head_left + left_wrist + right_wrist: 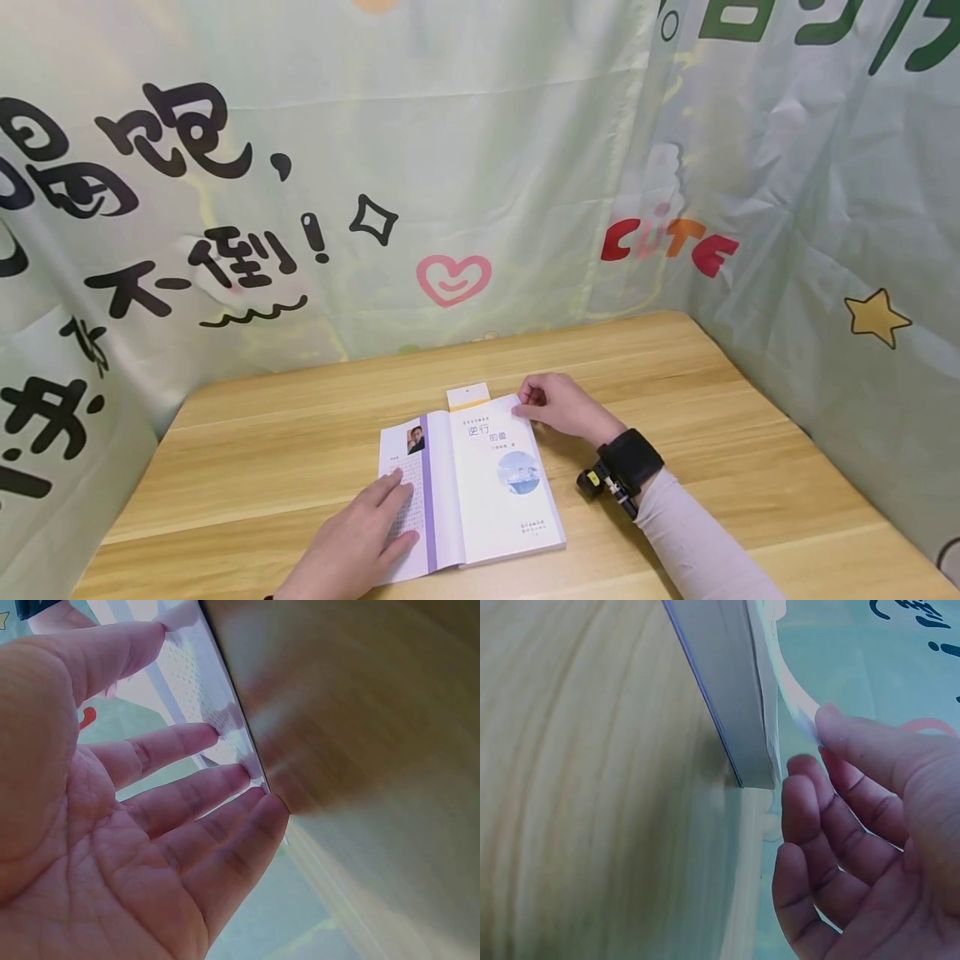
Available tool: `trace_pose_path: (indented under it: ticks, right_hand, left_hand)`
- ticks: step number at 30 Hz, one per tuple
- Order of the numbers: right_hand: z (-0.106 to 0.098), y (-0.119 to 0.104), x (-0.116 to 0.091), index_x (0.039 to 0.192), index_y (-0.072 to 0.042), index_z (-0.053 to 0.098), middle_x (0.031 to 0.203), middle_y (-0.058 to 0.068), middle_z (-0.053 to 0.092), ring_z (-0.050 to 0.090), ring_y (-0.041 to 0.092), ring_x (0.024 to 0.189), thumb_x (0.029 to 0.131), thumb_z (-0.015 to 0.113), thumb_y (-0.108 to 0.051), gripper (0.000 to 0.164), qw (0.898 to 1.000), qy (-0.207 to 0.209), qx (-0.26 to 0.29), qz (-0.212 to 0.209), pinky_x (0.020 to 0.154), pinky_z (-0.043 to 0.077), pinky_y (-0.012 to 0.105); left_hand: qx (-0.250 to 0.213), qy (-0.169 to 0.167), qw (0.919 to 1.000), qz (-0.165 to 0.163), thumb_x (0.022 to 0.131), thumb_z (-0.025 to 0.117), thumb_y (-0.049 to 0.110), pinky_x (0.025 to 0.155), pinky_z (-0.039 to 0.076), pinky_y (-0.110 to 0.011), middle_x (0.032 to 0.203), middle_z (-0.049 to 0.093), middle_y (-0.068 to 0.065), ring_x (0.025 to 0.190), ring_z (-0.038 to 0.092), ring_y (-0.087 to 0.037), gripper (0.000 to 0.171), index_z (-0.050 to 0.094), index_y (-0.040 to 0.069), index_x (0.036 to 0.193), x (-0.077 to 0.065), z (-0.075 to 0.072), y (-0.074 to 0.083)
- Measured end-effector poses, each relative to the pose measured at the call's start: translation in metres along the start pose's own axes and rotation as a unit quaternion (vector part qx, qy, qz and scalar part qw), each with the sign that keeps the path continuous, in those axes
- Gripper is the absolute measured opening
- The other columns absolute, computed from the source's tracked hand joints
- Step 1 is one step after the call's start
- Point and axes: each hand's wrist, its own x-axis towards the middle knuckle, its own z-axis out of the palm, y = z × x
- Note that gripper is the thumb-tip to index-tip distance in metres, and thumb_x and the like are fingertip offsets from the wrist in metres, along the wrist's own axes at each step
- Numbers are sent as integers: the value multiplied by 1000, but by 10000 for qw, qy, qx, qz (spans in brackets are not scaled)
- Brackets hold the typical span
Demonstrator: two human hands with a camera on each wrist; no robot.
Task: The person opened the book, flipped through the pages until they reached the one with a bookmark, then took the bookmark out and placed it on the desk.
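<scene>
An open book lies on the table, its title page on the right with a round blue picture. The left side is the inside cover flap, with a small portrait, printed lines and a purple stripe. My left hand rests on that flap, its fingers extended and fingertips along the printed text. At the top right corner, my right hand pinches the page between thumb and index finger; in the right wrist view this page bends up from the thick block of pages. The other right fingers curl loosely beside it.
A white card with a yellow band sticks out past the book's top edge. The wooden table runs back to a printed fabric curtain, which also hangs along the left and right sides.
</scene>
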Motion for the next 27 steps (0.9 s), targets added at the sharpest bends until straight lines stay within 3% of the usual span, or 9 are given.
trace_pose_path:
  ticks: [11,19,27]
  right_hand:
    - [0,0,1,78,-17,64,65,-7,57,49,9,55,88,71,-25,14,9998,20,-174,-4,54,40,23]
    - [-1,0,-1,72,-12,66,54,-11,43,36,6,46,90,69,-26,22,9988,-466,-69,-104,45,26,20]
    - [-1,-1,-2,71,-12,64,53,-11,41,35,6,46,90,68,-23,23,9981,-577,-30,-196,44,26,20]
  left_hand:
    - [16,-52,10000,-9,90,61,43,92,45,-49,140,46,-18,125,45,-33,59,56,3,133,0,0,1]
    - [-32,-112,9999,-38,91,60,43,92,44,-50,141,44,-19,126,44,-34,59,55,1,134,0,0,1]
    - [10,-69,10000,12,92,59,43,93,44,-50,142,44,-19,126,43,-34,60,55,1,134,-1,1,1]
